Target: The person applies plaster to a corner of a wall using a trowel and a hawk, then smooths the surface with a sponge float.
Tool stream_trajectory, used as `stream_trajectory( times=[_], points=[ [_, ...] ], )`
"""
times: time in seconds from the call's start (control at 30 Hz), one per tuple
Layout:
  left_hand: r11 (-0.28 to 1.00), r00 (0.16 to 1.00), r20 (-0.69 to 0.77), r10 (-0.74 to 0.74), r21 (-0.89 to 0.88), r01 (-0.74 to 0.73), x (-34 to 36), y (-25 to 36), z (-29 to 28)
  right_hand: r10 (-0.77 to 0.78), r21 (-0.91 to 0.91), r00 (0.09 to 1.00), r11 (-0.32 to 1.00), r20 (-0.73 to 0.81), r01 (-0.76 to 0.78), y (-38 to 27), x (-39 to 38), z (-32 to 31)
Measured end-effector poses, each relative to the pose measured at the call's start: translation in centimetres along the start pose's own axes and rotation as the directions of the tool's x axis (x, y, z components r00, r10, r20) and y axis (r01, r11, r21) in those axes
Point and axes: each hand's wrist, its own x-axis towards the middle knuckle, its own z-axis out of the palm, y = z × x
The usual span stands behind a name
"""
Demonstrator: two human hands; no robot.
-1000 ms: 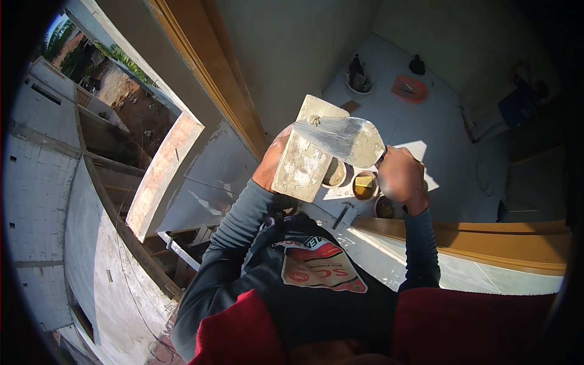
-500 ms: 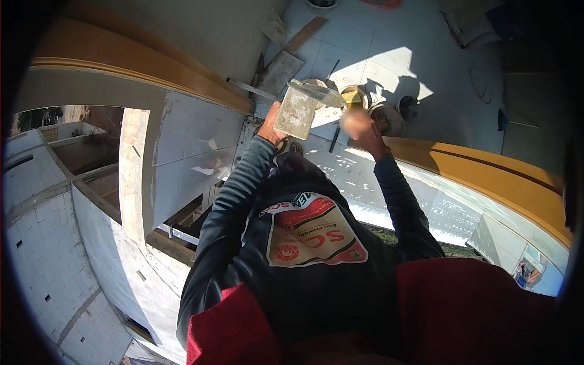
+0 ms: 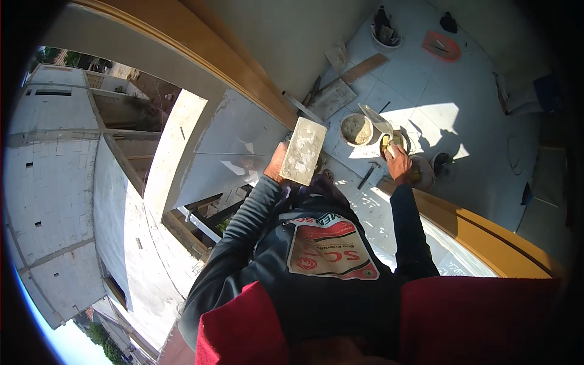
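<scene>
my L grip [image 3: 277,163] was wrapped on a smeared rect. board [image 3: 302,151], held up approx. chest-front, my R grip [image 3: 398,164] clasped a trowel [image 3: 376,118], blade right beside bucket [image 3: 343,131] w/ grey mix [image 3: 355,129], hammer [image 3: 368,175] nearby

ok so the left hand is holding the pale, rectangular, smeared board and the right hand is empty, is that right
Not quite: the right hand isn't empty. The head view shows it gripping a grey metal trowel with a broad flat blade. The left hand is indeed holding the pale, rectangular, smeared board.
</scene>
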Motion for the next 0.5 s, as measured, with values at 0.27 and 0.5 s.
stream_trajectory(
  times=[0.27,0.5],
  points=[
    [0.915,0.979,-0.186,0.088,-0.373,-0.153,-10.2,5.4,-2.8,-0.353,0.104,0.903,0.916,-0.245,0.387,-9.6,0.0,-4.2],
    [0.835,0.934,-0.25,0.257,-0.43,-0.345,-14.5,8.1,-7.7,-0.56,0.139,0.72,0.742,-0.409,0.656,-20.4,0.5,-3.8]
  ],
)
